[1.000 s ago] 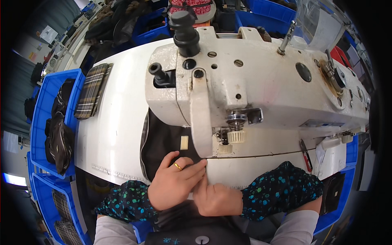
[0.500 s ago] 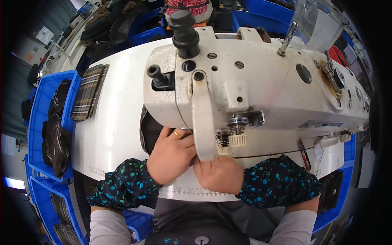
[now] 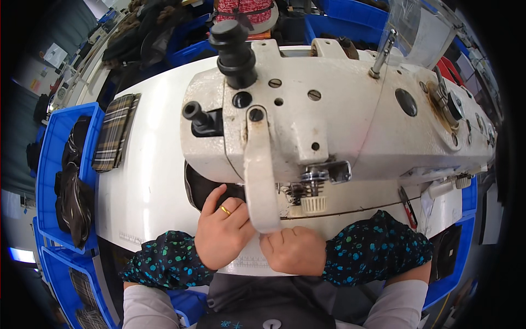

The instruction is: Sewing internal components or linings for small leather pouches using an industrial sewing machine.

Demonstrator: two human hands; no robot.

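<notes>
My left hand [image 3: 223, 236] is left of the sewing machine's white lever [image 3: 261, 175]. Its index finger stretches onto a black fabric piece [image 3: 211, 192] with a zipper along its curved left edge, partly under the machine head. The other fingers, one with a gold ring, curl inward, and their tips are hidden. My right hand [image 3: 296, 250] is closed beside it, just right of the lever's lower end. Its fingertips are tucked out of sight, so what either hand pinches cannot be made out. The white sewing machine [image 3: 350, 118] hides the needle area.
Folded plaid cloth [image 3: 116, 131] lies on the white table [image 3: 156, 148] at left. A blue bin [image 3: 46, 181] beside it holds dark zippered pieces [image 3: 74, 189]. Red-handled snips [image 3: 407, 207] lie to the right. More blue bins surround the table, and a ruler strip [image 3: 252, 261] runs along its near edge.
Both hands have drawn slightly toward me, the left one more. The left index finger now points out more from the curled ones. The whole view has shifted a little.
</notes>
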